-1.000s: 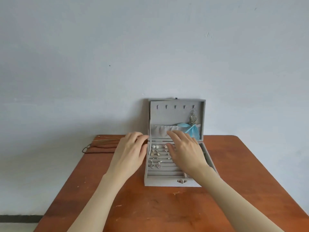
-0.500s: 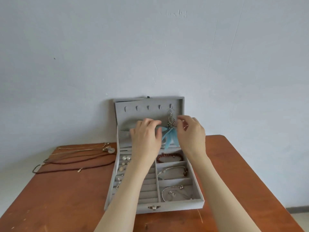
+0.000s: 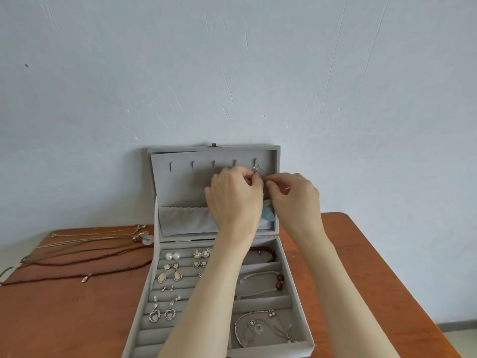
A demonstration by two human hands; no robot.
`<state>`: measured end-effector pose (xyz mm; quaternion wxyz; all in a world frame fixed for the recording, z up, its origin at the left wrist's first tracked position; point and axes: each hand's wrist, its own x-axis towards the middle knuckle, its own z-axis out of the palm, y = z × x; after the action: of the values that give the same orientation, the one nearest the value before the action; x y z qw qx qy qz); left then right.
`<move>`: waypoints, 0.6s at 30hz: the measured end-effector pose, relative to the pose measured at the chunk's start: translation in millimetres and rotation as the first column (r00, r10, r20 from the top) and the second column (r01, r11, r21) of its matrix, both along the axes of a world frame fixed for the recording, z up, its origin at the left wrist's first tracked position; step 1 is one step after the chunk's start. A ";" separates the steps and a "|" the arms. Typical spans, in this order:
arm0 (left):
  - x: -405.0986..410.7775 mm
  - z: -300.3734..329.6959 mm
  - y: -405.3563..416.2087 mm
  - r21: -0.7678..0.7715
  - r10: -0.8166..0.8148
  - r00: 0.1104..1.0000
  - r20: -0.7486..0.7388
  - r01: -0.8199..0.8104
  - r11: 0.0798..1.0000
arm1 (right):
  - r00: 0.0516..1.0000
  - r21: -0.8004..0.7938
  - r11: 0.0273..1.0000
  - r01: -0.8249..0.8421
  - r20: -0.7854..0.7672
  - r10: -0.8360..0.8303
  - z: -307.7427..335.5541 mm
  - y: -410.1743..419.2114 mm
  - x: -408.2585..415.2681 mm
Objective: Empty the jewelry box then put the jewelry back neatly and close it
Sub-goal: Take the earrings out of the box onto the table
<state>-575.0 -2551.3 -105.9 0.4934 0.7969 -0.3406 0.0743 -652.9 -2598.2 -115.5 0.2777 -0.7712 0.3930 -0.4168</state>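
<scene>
A grey velvet jewelry box point(image 3: 296, 301) stands open on the table, its lid point(image 3: 180, 187) upright against the wall. My left hand point(image 3: 232, 200) and my right hand point(image 3: 294, 197) meet at the lid's rightmost hook, pinching the silver hook of a feather earring point(image 3: 256, 168). Its blue feather point(image 3: 267, 214) shows between my wrists. Several earrings point(image 3: 170, 273) sit in the left slots. A dark bead bracelet point(image 3: 265, 251), a cord bracelet point(image 3: 268, 280) and a silver chain point(image 3: 260, 326) lie in the right compartments.
Several necklaces point(image 3: 77, 257) lie spread on the brown wooden table point(image 3: 64, 319) left of the box. A pale blue wall rises directly behind the lid. The table's right edge point(image 3: 402, 293) runs diagonally, with floor beyond it.
My hands rose from the box's tray to the lid, then up to the top hook. The view came closer and tilted down.
</scene>
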 end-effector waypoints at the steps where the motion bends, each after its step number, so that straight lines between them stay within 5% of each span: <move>1: -0.7 1.8 0.1 -0.011 0.002 1.000 -0.004 -0.002 1.000 | 1.000 0.002 1.000 -0.002 0.009 0.002 -0.3 0.3 0.2; 18: 11.7 29.6 10.8 -0.357 -0.246 0.916 -0.317 0.125 0.926 | 0.995 -0.033 0.996 0.088 0.056 -0.086 1.3 8.1 15.3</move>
<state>-563.2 -2540.5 -76.3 0.6777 0.6669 -0.3033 -0.0632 -637.6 -2590.2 -114.2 0.2563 -0.7466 0.4109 -0.4561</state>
